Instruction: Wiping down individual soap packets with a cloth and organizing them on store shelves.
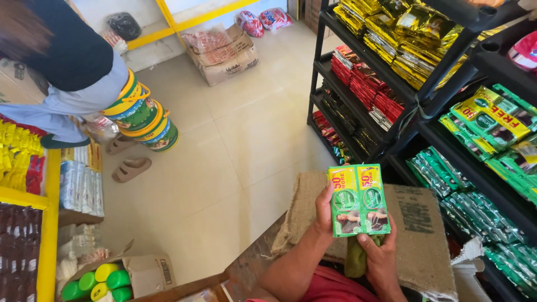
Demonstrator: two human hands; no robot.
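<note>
- Right now, both hands are holding up a strip of green sachets [358, 199], two packets side by side, each with a yellow band across its top.
- The left hand [323, 215] is gripping the strip along its nine o'clock edge, fingers closing on it from the side with the thumb lying against the front face.
- The right hand [382, 254] is sitting at the strip's six o'clock, its thumb pressing up onto the lower edge of the packets and its fingers curling shut behind; a bunched olive-green mass, perhaps more of the strip or a cloth, is hanging inside that grip, and I cannot tell which.
- The sachets are standing upright and facing the camera, rising out of the grips toward twelve o'clock, so most of the strip is showing above and between the two hands.
- Behind the hands a burlap sack [420, 235] is lying, spreading out toward three o'clock.
- At about two o'clock from the sachets, a black shelf rack [442, 67] is carrying more green sachet strips [470, 201] on its lower tiers, with red packets [363, 84] and gold packets [403, 33] higher up.
- Well apart, at ten o'clock, another person [72, 72] is bending over beside a stack of green and yellow buckets [142, 114], with sandals [130, 168] lying on the tiled floor [224, 168] nearby.
- At eight o'clock, an open cardboard box [148, 274] is holding green and yellow bottle caps [103, 279].
</note>
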